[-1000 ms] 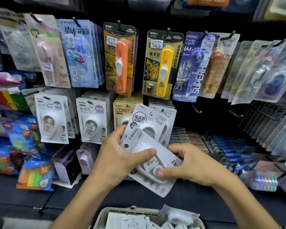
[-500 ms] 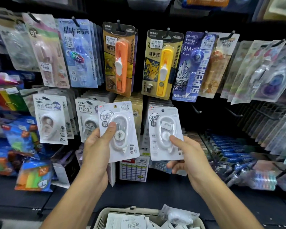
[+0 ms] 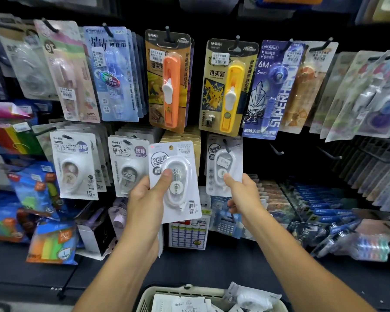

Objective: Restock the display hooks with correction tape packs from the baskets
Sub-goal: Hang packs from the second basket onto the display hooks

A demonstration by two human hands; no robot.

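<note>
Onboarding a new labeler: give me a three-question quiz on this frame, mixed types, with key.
1. True or false: the left hand grips a white carded correction tape pack.
2. The right hand holds its white carded pack at: A) a hook B) the beige plastic basket C) the floor.
3. What colour is the tall clip pusher hanging above the left hand's pack?

Key: 1 true; 2 A; 3 orange.
</note>
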